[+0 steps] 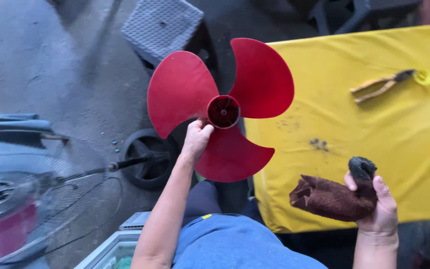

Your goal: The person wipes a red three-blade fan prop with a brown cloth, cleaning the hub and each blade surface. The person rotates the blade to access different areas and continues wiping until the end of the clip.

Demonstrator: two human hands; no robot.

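Note:
A red three-bladed fan propeller (185, 87) is held up in the middle of the view, its open hub facing me. My left hand (196, 139) grips it at the hub, between two blades. My right hand (378, 206) is lower right, closed around a dirty brown cloth (327, 199) with a blackened end sticking up by my thumb. The cloth is apart from the propeller, over the near edge of a yellow-covered table (374, 134).
Yellow-handled pliers (381, 84) and a small yellow cap (422, 76) lie at the table's far right. A fan motor with wire guard (11, 199) sits at left, a round black fan base (148, 157) on the concrete floor, a grey stool (162, 25) behind.

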